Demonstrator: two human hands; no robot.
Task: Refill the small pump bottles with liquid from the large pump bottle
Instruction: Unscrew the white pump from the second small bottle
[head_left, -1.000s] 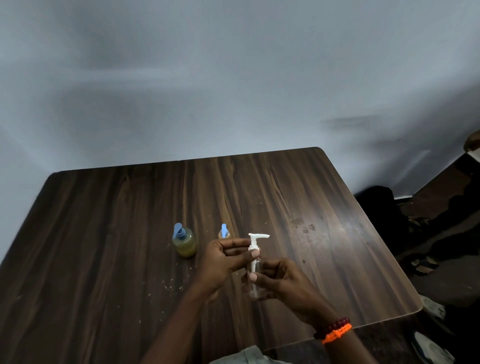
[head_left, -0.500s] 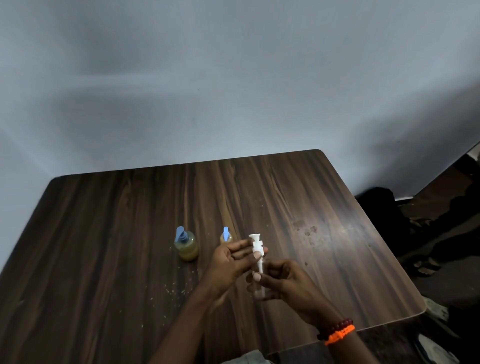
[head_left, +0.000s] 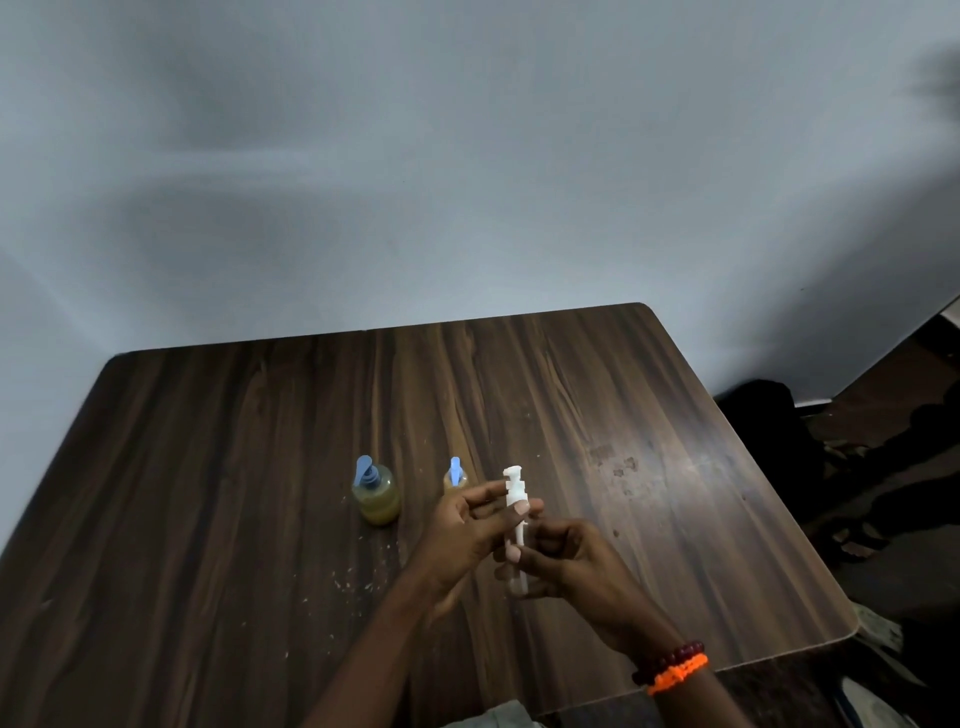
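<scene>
Low in the frame, just right of centre, both hands meet over a small clear bottle (head_left: 515, 577): the right hand (head_left: 576, 566), beaded bands on its wrist, curls its fingers round the bottle's body, and the left hand (head_left: 467, 525) pinches the white pump top (head_left: 515, 491) at its collar. The pump's stem shows between the two hands, so the top looks to be partly out of the neck, though whether it is coming off or going on I can't tell. The bottle looks see-through and near empty, so I'd judge this one not yet filled. That puts the task early: the filling itself seems to lie ahead. A little further up and left of the hands, on the dark wooden table (head_left: 218, 467), stands the large bottle (head_left: 375, 499), round, blue-pumped, holding yellowish liquid. Between it and the hands, another small bottle (head_left: 455, 475) with a blue pump peeks out above the left fingers, its body mostly hidden, so its level is anyone's guess. Pale crumbs speckle the tabletop near the left forearm.
</scene>
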